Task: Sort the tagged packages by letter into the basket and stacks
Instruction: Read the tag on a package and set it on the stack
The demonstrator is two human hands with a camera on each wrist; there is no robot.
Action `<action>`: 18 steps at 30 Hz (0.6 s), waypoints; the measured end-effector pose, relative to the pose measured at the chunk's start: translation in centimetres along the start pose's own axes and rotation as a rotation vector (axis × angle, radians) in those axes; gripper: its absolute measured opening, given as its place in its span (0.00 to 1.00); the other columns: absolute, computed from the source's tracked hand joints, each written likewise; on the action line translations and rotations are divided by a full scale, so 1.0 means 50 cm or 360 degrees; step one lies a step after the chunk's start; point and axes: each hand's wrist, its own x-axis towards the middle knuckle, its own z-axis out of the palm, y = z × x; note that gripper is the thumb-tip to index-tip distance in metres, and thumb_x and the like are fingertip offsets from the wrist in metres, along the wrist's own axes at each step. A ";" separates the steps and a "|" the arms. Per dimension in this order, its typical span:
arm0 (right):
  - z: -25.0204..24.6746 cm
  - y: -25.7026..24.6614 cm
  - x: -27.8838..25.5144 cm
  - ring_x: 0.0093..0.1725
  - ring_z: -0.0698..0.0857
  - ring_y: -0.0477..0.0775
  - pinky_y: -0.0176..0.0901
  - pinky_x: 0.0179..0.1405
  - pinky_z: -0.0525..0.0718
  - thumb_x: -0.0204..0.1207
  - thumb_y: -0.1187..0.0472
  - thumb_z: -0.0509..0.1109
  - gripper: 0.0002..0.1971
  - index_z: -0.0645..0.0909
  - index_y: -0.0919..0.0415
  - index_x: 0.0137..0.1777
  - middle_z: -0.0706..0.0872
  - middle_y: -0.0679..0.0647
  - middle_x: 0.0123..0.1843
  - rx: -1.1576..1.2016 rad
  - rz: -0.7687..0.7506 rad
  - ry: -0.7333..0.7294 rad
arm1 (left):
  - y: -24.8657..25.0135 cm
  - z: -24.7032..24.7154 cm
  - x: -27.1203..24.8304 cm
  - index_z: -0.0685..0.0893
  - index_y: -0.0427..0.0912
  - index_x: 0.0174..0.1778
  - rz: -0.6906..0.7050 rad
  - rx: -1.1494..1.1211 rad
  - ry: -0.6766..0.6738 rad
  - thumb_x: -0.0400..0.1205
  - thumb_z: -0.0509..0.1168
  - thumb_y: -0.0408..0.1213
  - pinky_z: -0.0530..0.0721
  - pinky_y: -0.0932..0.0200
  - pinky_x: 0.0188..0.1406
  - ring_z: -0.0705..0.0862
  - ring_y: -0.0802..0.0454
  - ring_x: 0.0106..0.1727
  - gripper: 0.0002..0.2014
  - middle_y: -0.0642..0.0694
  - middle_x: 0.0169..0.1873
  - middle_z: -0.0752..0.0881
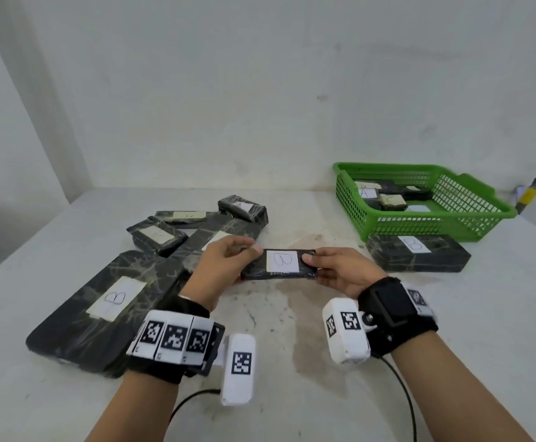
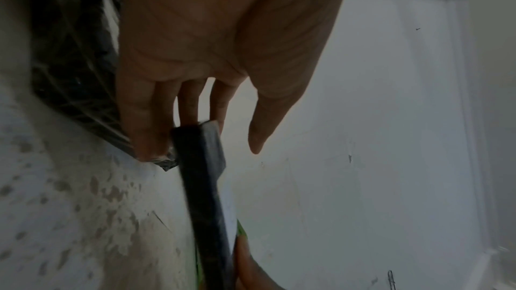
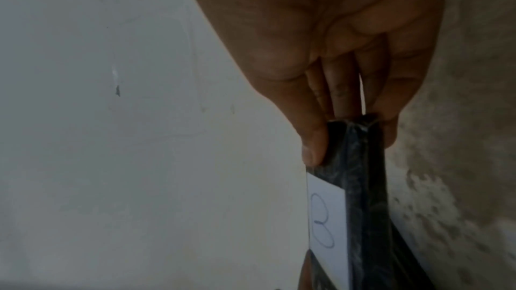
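A small black package (image 1: 279, 272) with a white tag marked B is held level above the table between both hands. My left hand (image 1: 249, 261) cradles its left end with the fingers (image 2: 145, 138) underneath; the thumb (image 2: 258, 138) stands slightly off the top face. My right hand (image 1: 311, 266) pinches the right end, thumb (image 3: 312, 147) on top beside the tag (image 3: 326, 217). The green basket (image 1: 435, 224) at the back right holds several tagged packages, one marked A. A black package marked B (image 1: 418, 253) lies in front of it.
A big flat package tagged B (image 1: 100, 314) lies at the left, with several smaller tagged packages (image 1: 158, 236) piled behind it. A yellow and black object (image 1: 530, 194) leans at the far right. The wall stands close behind the stained white table (image 1: 292, 314).
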 end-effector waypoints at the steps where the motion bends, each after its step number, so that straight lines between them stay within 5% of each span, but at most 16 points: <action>1: -0.001 0.000 0.005 0.26 0.84 0.42 0.31 0.28 0.83 0.75 0.69 0.75 0.06 0.84 0.59 0.40 0.89 0.49 0.29 0.0043 -0.0026 0.0004 | -0.003 0.002 0.004 0.84 0.39 0.59 -0.0011 -0.0064 -0.0004 0.82 0.71 0.34 0.89 0.55 0.42 0.88 0.51 0.46 0.11 0.41 0.51 0.89; 8: 0.023 0.003 0.012 0.35 0.84 0.44 0.31 0.33 0.81 0.77 0.66 0.73 0.02 0.85 0.59 0.48 0.89 0.50 0.38 0.0158 -0.0255 0.0020 | -0.023 0.001 0.026 0.84 0.30 0.59 0.0051 -0.0395 0.0017 0.84 0.64 0.23 0.91 0.59 0.35 0.91 0.46 0.44 0.10 0.32 0.52 0.89; 13: 0.038 0.019 -0.011 0.40 0.90 0.47 0.37 0.40 0.90 0.82 0.61 0.66 0.08 0.87 0.61 0.54 0.93 0.54 0.45 0.0418 -0.0357 -0.0169 | -0.022 -0.006 0.020 0.85 0.31 0.59 0.0129 -0.0546 -0.0021 0.82 0.65 0.23 0.91 0.58 0.36 0.92 0.45 0.48 0.11 0.34 0.50 0.92; 18: 0.055 0.015 -0.025 0.48 0.91 0.50 0.37 0.43 0.90 0.74 0.57 0.68 0.15 0.87 0.64 0.56 0.93 0.57 0.50 0.0512 -0.0525 -0.0191 | -0.016 -0.007 0.000 0.86 0.34 0.59 0.0240 -0.0615 -0.0078 0.78 0.67 0.33 0.90 0.59 0.40 0.92 0.49 0.49 0.14 0.39 0.49 0.93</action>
